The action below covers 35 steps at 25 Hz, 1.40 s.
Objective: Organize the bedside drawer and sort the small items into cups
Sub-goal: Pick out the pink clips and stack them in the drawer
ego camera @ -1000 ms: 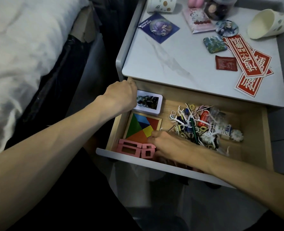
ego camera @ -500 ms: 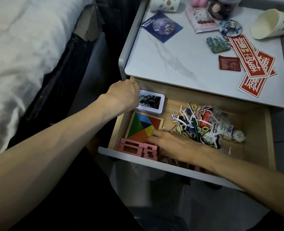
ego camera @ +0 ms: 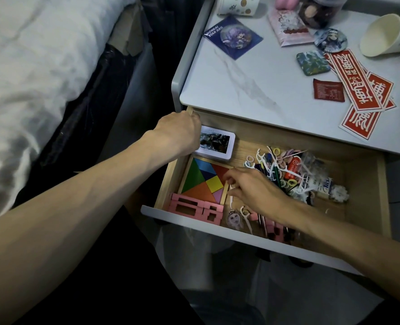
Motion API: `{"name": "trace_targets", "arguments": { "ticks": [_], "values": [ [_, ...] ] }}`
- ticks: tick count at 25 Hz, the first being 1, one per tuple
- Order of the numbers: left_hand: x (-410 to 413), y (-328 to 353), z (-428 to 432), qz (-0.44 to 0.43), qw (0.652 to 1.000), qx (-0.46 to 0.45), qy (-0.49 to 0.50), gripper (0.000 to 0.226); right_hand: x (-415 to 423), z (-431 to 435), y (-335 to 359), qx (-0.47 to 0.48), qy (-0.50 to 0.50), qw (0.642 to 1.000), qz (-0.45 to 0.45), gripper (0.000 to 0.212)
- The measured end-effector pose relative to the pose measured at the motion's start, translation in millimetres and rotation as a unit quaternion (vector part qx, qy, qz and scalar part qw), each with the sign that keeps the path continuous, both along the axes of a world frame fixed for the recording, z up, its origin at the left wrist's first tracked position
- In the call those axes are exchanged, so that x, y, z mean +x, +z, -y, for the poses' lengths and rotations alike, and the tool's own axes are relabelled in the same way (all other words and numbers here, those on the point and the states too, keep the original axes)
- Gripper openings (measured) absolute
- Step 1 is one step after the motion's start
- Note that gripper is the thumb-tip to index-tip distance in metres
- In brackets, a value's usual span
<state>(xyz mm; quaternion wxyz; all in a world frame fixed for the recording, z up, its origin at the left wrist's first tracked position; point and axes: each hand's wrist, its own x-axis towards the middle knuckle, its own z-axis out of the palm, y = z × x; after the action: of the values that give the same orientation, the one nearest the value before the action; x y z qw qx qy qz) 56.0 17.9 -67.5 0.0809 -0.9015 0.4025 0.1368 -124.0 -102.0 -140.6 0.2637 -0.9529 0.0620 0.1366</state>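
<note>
The wooden drawer (ego camera: 361, 177) of the bedside table is pulled out. My left hand (ego camera: 178, 133) is curled over the drawer's left wall at the back corner and covers the left end of a white picture box (ego camera: 219, 143). My right hand (ego camera: 250, 191) hovers in the drawer's middle and pinches a white floss pick (ego camera: 231, 198) that hangs from its fingertips beside the coloured tangram tray (ego camera: 203, 181). A tangled pile of floss picks, hair ties and small packets (ego camera: 290, 170) lies to the right of that hand. One spotted paper cup (ego camera: 237, 4) stands on the tabletop, and another cup (ego camera: 386, 36) lies on its side.
Pink blocks (ego camera: 189, 205) line the drawer's front left, with a small charm (ego camera: 234, 219) and another floss pick beside them. The tabletop (ego camera: 253, 73) carries badges, red stickers (ego camera: 356, 87), a red sachet (ego camera: 328, 89) and a jar. The bed (ego camera: 42, 66) is on the left.
My right hand has risen from the pink blocks at the drawer's front and moved back a little, now with a floss pick in its fingertips. My left hand has stayed at the drawer's corner.
</note>
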Motion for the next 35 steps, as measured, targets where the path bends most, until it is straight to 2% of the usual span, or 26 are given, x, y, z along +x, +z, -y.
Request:
{"name": "trace_targets", "arguments": {
  "ticks": [2, 13, 17, 19, 22, 29, 35],
  "values": [
    [-0.6, 0.0, 0.4, 0.001, 1.000, 0.002, 0.000, 0.041, 0.1, -1.5, -1.0, -0.016, -0.017, 1.000, 0.005, 0.031],
    [0.0, 0.2, 1.1, -0.003, 1.000, 0.001, -0.002, 0.043, 2.3, -7.5, -9.7, -0.016, -0.020, 1.000, 0.017, 0.042],
    [0.0, -1.0, 1.1, -0.001, 1.000, 0.005, -0.002, 0.044, -4.5, -7.9, 3.0, -0.006, 0.055, 0.998, 0.006, 0.044],
    [0.5, -1.6, 1.7, -0.001, 1.000, 0.006, -0.005, 0.043, -7.1, -10.7, 7.2, 0.028, 0.104, 0.993, -0.039, 0.053],
    [0.5, -1.5, 2.3, 0.000, 1.000, 0.008, -0.004, 0.044, -8.2, -15.6, 5.0, 0.030, 0.137, 0.988, -0.060, 0.067],
    [1.6, -2.4, 2.5, 0.007, 1.000, 0.011, -0.012, 0.041, -0.8, -19.9, -3.2, 0.013, 0.148, 0.988, -0.028, 0.054],
    [2.6, -3.4, 2.1, 0.004, 1.000, 0.018, -0.014, 0.039, -1.4, -23.2, -5.2, -0.015, 0.160, 0.987, -0.020, 0.056]
  ]
}}
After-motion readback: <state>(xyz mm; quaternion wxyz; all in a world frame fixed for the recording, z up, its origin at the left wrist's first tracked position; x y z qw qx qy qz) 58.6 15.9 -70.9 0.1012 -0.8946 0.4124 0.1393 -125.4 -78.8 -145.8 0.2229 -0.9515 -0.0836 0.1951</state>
